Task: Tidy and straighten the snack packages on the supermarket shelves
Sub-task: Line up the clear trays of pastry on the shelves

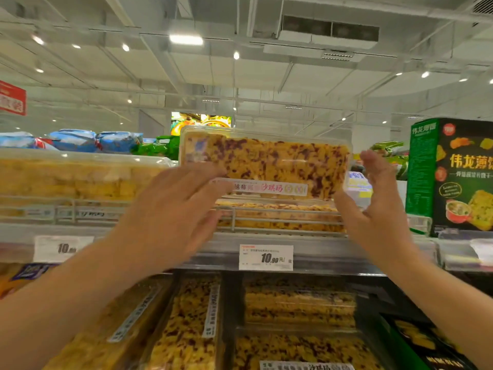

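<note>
A clear plastic box of yellow snack bars with red berry bits (266,161) stands tilted on its long edge on the top shelf, resting on a similar flat box (280,217). My left hand (170,209), blurred, reaches its straight fingers to the box's lower left part. My right hand (373,204) is beside the box's right end, fingers straight and pointing up, thumb near the lower right corner. Neither hand curls round the box.
A box of plain yellow bars (80,177) lies to the left behind a wire rail. At the right stands a tall green and black biscuit carton (458,177). The shelf edge (333,252) carries a price tag (266,257). Several more snack boxes (192,329) fill the lower shelf.
</note>
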